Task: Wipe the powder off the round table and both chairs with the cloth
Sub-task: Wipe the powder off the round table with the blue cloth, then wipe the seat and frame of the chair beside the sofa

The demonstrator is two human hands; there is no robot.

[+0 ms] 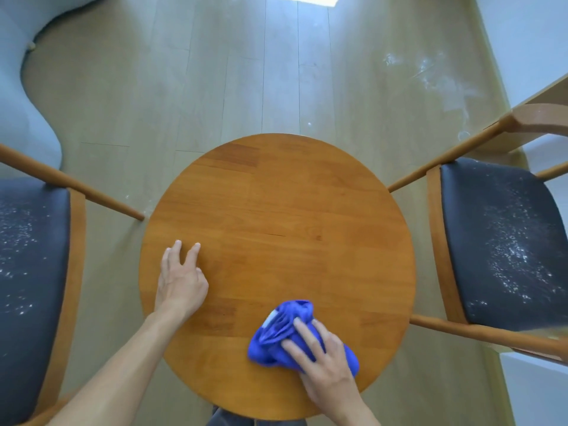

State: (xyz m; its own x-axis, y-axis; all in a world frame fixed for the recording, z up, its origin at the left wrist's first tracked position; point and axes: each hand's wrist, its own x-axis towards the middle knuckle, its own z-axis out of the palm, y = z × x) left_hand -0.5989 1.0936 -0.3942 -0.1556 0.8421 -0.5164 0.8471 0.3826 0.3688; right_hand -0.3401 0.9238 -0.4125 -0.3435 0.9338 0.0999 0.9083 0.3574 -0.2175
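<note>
Seen from above: a round wooden bench (276, 210) with a chair on each side. The right hand (322, 361) presses a bunched blue cloth (276, 333) onto the near right part of the top, fingers spread over it and curling into its folds, the cloth lying under and just ahead of them. The left hand (181, 281) rests on the near left, fingers relaxed, likely for steadying. The bench looks clean; white powder still speckles the dark seats of the left chair (27, 256) and right chair (504, 241)
</note>
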